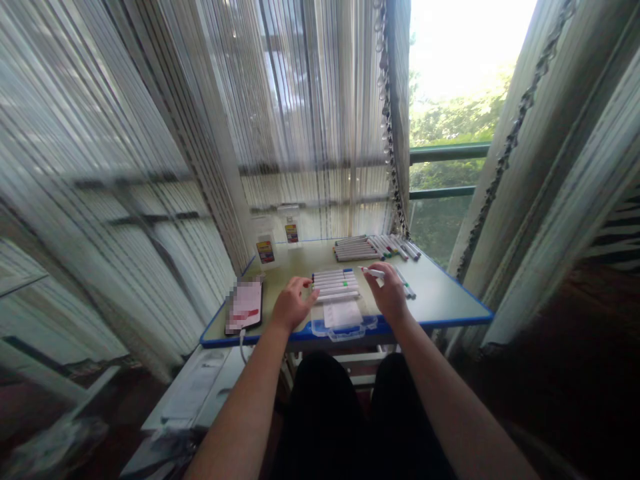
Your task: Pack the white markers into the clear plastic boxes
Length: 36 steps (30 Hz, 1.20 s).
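My right hand point(387, 292) is pinching a white marker point(373, 272) between narrowed fingers, while my left hand point(295, 305) is resting, fingers spread and empty, against a row of markers point(336, 285) on the blue-edged desk point(440, 300).

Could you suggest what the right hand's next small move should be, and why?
Probably lay the marker from the right hand alongside the row of markers between the hands. That row lies close by, its markers side by side, and the left hand is beside it, where it could steady them.
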Tool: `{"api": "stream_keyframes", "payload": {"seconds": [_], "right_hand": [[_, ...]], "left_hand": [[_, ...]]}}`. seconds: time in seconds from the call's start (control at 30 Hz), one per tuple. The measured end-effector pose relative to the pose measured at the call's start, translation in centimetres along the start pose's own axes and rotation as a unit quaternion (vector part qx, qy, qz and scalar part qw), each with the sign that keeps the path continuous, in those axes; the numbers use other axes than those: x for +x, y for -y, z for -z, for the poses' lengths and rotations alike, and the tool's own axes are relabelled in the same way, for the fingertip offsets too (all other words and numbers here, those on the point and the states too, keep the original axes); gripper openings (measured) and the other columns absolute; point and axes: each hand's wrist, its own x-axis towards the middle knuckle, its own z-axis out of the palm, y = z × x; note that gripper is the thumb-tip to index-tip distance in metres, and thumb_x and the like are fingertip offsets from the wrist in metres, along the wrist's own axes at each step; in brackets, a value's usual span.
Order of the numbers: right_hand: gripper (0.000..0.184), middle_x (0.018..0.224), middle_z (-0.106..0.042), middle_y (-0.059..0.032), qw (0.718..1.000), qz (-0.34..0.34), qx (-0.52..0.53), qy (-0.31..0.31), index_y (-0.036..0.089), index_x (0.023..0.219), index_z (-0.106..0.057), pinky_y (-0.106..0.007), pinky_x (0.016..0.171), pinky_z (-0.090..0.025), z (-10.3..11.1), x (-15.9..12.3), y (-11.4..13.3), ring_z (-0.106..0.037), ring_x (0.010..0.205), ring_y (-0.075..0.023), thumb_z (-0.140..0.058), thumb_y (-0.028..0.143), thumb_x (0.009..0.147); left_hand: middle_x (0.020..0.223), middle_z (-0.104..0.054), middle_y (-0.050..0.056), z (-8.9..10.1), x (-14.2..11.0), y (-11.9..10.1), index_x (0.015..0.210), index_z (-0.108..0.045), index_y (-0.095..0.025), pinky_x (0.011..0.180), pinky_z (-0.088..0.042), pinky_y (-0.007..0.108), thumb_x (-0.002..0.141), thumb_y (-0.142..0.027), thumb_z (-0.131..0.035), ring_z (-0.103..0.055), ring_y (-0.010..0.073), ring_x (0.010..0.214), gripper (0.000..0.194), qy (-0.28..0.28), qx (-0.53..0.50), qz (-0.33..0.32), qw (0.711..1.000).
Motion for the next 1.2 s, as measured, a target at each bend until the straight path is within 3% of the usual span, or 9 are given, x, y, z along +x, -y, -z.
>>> {"api": "stream_keyframes", "payload": {"seconds": [0.1, 0.23, 0.43, 0.57, 0.67, 0.83, 1.2], "right_hand": [[0.024, 0.075, -0.061, -0.0024, 0.986, -0.078, 0.148, 0.028, 0.021, 0.082, -0.054, -0.034, 0.069, -0.051, -0.3, -0.1, -0.1, -0.060, 0.071, -0.0174, -0.065, 0.041, 0.075], [0.042, 0.063, -0.061, 0.0046, 0.925, -0.177, 0.328, 0.077, 0.023, 0.086, -0.044, -0.031, 0.062, -0.052, -0.6, -0.2, -0.2, -0.062, 0.059, -0.0146, -0.075, 0.041, 0.063], [0.077, 0.062, -0.065, 0.0068, 0.878, -0.239, 0.374, 0.178, 0.024, 0.122, -0.032, -0.031, 0.058, -0.055, -1.0, -0.1, 0.7, -0.066, 0.056, -0.0160, -0.077, 0.037, 0.061], [0.052, 0.063, -0.067, 0.0040, 0.861, -0.274, 0.375, 0.207, 0.021, 0.102, -0.049, -0.033, 0.062, -0.057, -1.5, 0.0, 0.8, -0.067, 0.059, -0.0161, -0.075, 0.042, 0.062], [0.040, 0.062, -0.067, 0.0015, 0.864, -0.278, 0.370, 0.198, 0.020, 0.086, -0.053, -0.033, 0.064, -0.056, -1.7, 0.0, 0.7, -0.068, 0.063, -0.0167, -0.074, 0.045, 0.063], [0.038, 0.064, -0.068, -0.0011, 0.878, -0.259, 0.350, 0.200, 0.018, 0.087, -0.058, -0.033, 0.062, -0.055, -1.2, 0.1, 1.0, -0.067, 0.065, -0.0176, -0.072, 0.046, 0.065], [0.032, 0.072, -0.065, -0.0035, 0.959, -0.146, 0.156, 0.186, 0.017, 0.087, -0.070, -0.027, 0.059, -0.045, -0.4, 0.0, 0.1, -0.056, 0.063, -0.0140, -0.064, 0.044, 0.072]], "left_hand": [[0.088, -0.057, 0.002, -0.1, 0.0, 0.2, 0.094, -0.060, -0.018, 0.061, -0.045, 0.025, 0.081, -0.036, -0.057, -0.048, 0.0097, 0.058, 0.022, -0.011, -0.008, -0.013, 1.000], [0.090, -0.058, 0.002, -0.1, -0.2, 0.0, 0.097, -0.063, -0.019, 0.061, -0.045, 0.024, 0.081, -0.037, -0.059, -0.047, 0.0084, 0.057, 0.025, -0.007, -0.014, -0.047, 0.999], [0.089, -0.061, 0.004, 0.3, -0.4, -0.5, 0.099, -0.067, -0.020, 0.060, -0.044, 0.022, 0.077, -0.042, -0.064, -0.050, 0.0092, 0.062, 0.031, 0.006, -0.053, -0.093, 0.994], [0.087, -0.064, 0.004, 0.6, -0.4, -0.7, 0.099, -0.068, -0.018, 0.054, -0.041, 0.021, 0.074, -0.044, -0.067, -0.047, 0.0080, 0.057, 0.036, 0.022, -0.112, -0.087, 0.990], [0.085, -0.067, 0.004, 0.6, -0.4, -0.7, 0.100, -0.068, -0.018, 0.052, -0.039, 0.021, 0.073, -0.045, -0.067, -0.047, 0.0080, 0.056, 0.038, 0.040, -0.133, -0.081, 0.987], [0.075, -0.068, 0.004, 0.1, -0.4, -0.4, 0.094, -0.070, -0.017, 0.054, -0.040, 0.021, 0.080, -0.038, -0.061, -0.048, 0.0088, 0.054, 0.027, 0.013, -0.120, -0.055, 0.991], [0.082, -0.068, 0.004, -0.3, -0.3, 0.2, 0.094, -0.068, -0.016, 0.058, -0.045, 0.022, 0.084, -0.040, -0.053, -0.055, 0.0112, 0.062, 0.030, 0.013, -0.118, -0.015, 0.993]]}}
